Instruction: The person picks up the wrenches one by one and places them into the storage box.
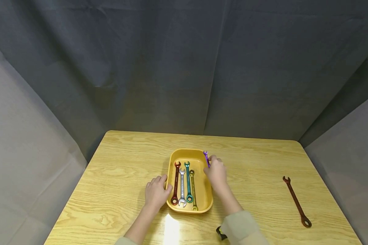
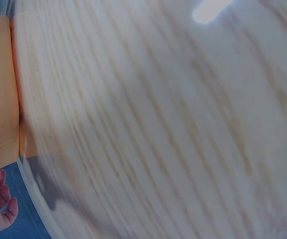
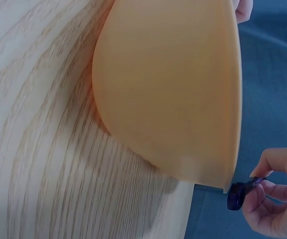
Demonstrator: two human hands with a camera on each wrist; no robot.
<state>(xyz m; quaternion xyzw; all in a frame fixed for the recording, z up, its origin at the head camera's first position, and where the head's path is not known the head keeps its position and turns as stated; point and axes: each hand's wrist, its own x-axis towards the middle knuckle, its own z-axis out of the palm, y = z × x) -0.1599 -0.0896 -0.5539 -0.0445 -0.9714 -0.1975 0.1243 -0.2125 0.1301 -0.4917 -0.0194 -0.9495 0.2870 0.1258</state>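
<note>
A yellow plastic tray [image 1: 204, 207] sits mid-table. Inside it lie four-colour wrenches side by side: a red wrench [image 1: 176, 183], a silver wrench [image 1: 182, 187], a teal wrench [image 1: 188, 182] and a gold wrench [image 1: 194, 190]. My right hand [image 1: 216, 173], at the tray's right side, pinches a small purple wrench [image 1: 206, 158] between thumb and fingers, its open end pointing away from me. In the right wrist view the purple wrench [image 3: 236, 195] shows beside the rim. My left hand [image 1: 156, 192] holds the tray's left rim, thumb over the edge and fingers outside.
A dark red wrench [image 1: 297, 202] lies on the wooden table [image 1: 122, 160] at the right. A black object with a yellow-green patch [image 1: 221, 233] is partly covered by my right sleeve near the front. Grey curtains [image 1: 171, 68] surround the table.
</note>
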